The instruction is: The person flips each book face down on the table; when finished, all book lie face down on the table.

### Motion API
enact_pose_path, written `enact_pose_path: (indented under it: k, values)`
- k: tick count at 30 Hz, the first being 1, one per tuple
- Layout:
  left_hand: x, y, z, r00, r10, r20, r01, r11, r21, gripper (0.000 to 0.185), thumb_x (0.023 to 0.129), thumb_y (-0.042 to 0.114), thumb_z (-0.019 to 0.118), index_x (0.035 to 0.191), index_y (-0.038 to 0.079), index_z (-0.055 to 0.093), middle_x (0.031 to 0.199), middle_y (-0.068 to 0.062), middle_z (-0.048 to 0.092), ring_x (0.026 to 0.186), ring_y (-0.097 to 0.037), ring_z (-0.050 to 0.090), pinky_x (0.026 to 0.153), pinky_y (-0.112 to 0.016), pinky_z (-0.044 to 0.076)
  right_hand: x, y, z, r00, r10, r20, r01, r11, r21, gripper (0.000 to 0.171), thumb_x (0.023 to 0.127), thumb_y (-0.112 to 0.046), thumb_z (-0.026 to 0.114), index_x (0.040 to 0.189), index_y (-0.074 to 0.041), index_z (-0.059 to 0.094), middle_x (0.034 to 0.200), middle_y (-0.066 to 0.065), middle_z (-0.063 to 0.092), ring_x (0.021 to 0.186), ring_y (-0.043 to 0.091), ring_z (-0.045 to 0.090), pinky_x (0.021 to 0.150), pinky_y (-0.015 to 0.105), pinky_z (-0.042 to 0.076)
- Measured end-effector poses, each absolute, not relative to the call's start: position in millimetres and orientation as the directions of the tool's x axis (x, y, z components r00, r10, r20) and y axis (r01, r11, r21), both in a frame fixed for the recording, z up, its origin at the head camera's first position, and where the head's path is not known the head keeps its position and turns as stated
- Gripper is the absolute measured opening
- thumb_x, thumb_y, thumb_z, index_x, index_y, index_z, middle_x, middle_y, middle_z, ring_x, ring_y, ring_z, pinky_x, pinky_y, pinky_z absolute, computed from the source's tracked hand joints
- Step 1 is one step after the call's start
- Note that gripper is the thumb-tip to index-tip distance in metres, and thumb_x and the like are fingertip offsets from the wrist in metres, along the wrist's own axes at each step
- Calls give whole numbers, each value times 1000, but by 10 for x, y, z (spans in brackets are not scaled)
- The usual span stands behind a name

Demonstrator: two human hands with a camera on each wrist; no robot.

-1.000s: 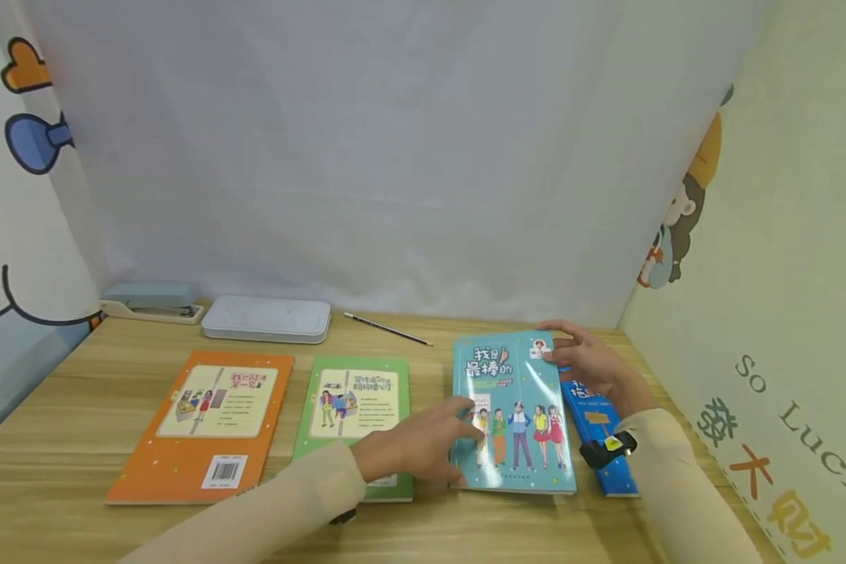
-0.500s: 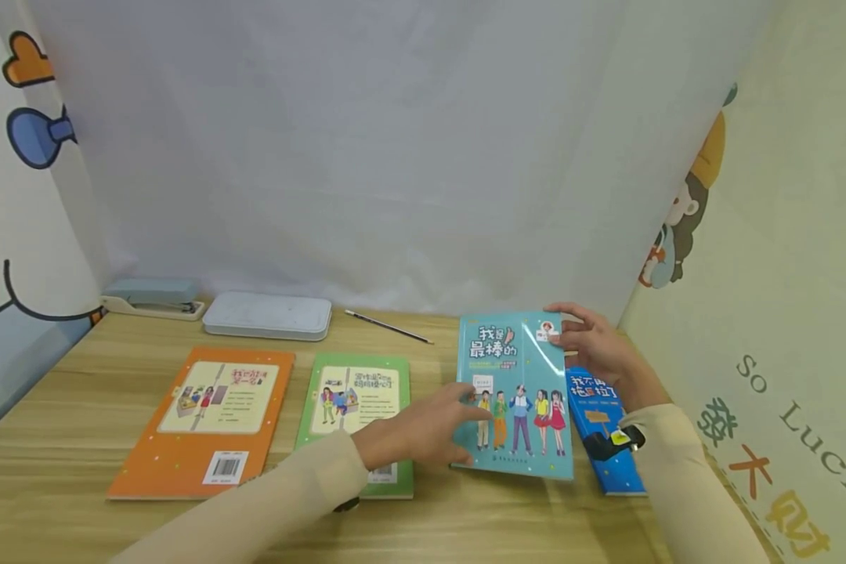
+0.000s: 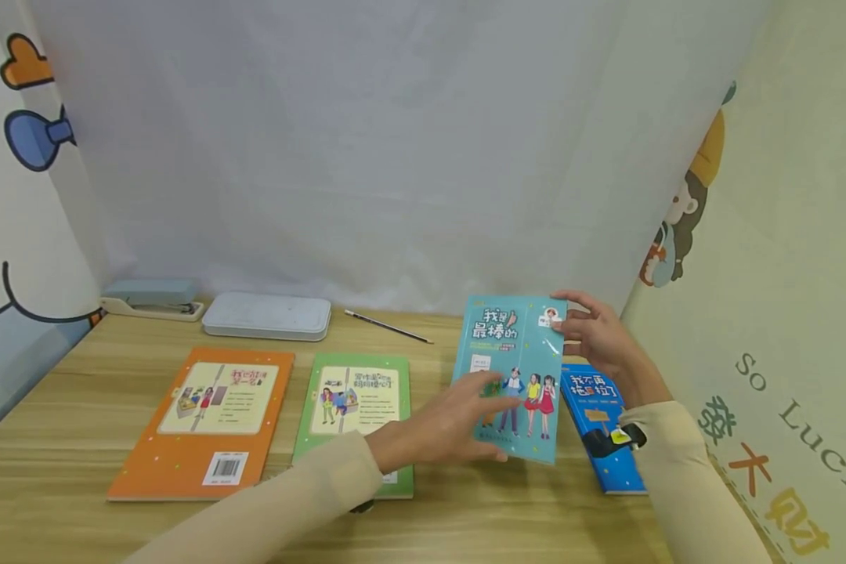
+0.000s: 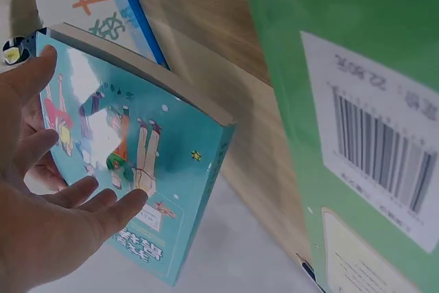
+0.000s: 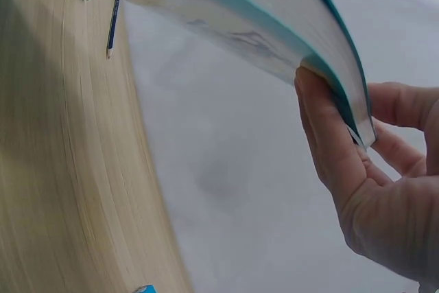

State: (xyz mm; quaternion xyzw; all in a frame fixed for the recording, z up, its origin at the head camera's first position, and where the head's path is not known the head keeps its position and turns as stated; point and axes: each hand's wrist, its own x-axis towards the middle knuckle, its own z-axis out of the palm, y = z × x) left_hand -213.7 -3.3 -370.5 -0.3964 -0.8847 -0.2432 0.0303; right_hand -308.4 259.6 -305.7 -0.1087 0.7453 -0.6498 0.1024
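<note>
Right hand point(image 3: 595, 333) grips tilted teal book point(image 3: 515, 368).

The teal book point(image 3: 511, 376) is a closed paperback with a glossy cover showing a row of cartoon children under white Chinese title lettering. It is tilted up, front cover toward the person. Its top right corner sits pinched between the right fingers point(image 3: 576, 323); the left fingers point(image 3: 489, 392) lie flat across its lower cover.
</note>
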Motion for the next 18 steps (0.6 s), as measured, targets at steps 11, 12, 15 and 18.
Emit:
enact_pose_path:
  k: [11,12,15,18]
  values:
    - [-2091,224,-3668,-615,699,365,787,511,346,80,79,52,80,149,30,48,158,-7,35,148,-27,33,117,-42,38,-3000,2521,-3003,-977,-211,-20,-8,130,-991,33,100,-2,51,125,-24,52,95,-3,67,79,13,73,72,29,62]
    - [-2083,249,-3674,-609,694,383,792,513,331,82,78,54,80,150,30,47,159,-7,34,148,-27,33,117,-42,39,-2994,2512,-3000,-979,-201,-21,-5,130,-992,34,100,-2,51,126,-23,51,95,-3,67,79,13,73,73,29,62]
    - [-2065,304,-3704,-608,671,424,793,532,297,89,75,60,80,151,31,44,160,-8,31,150,-29,31,117,-46,38,-2968,2481,-2980,-985,-172,-23,0,127,-992,34,100,-2,52,129,-21,50,96,-3,66,79,12,73,73,28,62]
    - [-2058,330,-3725,-625,644,441,777,572,265,97,73,64,79,155,33,37,161,-9,30,150,-31,30,115,-49,39,-2959,2454,-2964,-991,-135,-27,12,114,-993,34,100,-2,52,130,-18,49,96,-3,65,77,11,73,72,28,62]
